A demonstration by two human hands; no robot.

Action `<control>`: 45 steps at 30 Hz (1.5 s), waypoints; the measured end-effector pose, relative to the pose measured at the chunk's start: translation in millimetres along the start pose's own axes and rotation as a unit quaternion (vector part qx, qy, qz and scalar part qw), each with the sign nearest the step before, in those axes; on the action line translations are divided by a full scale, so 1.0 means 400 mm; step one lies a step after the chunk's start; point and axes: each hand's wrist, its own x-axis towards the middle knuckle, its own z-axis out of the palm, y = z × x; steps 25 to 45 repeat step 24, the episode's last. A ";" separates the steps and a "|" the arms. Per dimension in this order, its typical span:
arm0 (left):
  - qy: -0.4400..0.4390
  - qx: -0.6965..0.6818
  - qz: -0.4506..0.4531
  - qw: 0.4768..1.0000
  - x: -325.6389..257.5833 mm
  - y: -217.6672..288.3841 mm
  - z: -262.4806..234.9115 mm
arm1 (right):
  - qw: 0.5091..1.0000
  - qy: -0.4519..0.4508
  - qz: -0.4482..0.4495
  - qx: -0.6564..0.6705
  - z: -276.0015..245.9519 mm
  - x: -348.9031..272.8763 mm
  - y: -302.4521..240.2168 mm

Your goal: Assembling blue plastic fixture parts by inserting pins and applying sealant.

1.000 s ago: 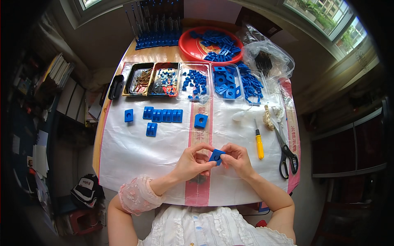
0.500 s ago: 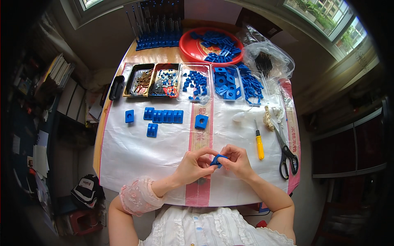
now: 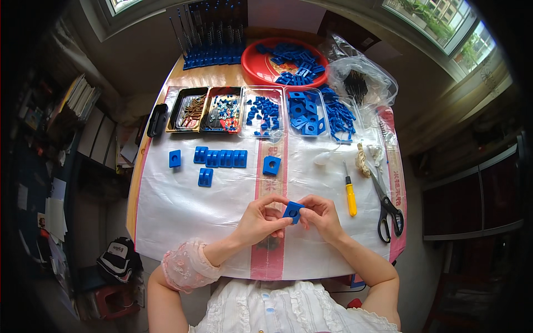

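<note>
Between both hands, above the near middle of the table, is a blue square plastic piece with a round hole [image 3: 293, 211]. My left hand [image 3: 263, 219] pinches its left edge between thumb and fingers. On the opposite edge, my right hand [image 3: 320, 217] grips it with closed fingers. A similar blue holed piece [image 3: 271, 165] lies farther off on the covering, and another blue holed piece [image 3: 175, 159] rests at the left. Several blue ridged blocks [image 3: 226, 159] sit together between them, with one blue ridged block [image 3: 205, 177] nearer to me.
Across the back stand a tray of brown screws [image 3: 172, 123], a tray of small metal parts [image 3: 206, 123] and clear boxes of blue parts [image 3: 245, 130]. Behind them is a red basin [image 3: 251, 69]. At right lie a yellow-handled screwdriver [image 3: 351, 200] and black-handled scissors [image 3: 382, 228].
The blue piece has been turned in my hands, so its flat face and round hole now show. My fingers have shifted along its edges.
</note>
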 end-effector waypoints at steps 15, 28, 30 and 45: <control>-0.005 0.143 0.084 0.986 -0.021 -0.001 0.018 | 0.999 -0.005 -0.014 -0.030 0.024 -0.004 -0.007; -0.020 0.073 0.011 0.997 -0.009 -0.007 -0.005 | 0.999 -0.011 0.037 -0.033 0.005 -0.004 -0.008; -0.020 0.073 0.011 0.997 -0.009 -0.007 -0.005 | 0.999 -0.011 0.037 -0.033 0.005 -0.004 -0.008; -0.020 0.073 0.011 0.997 -0.009 -0.007 -0.005 | 0.999 -0.011 0.037 -0.033 0.005 -0.004 -0.008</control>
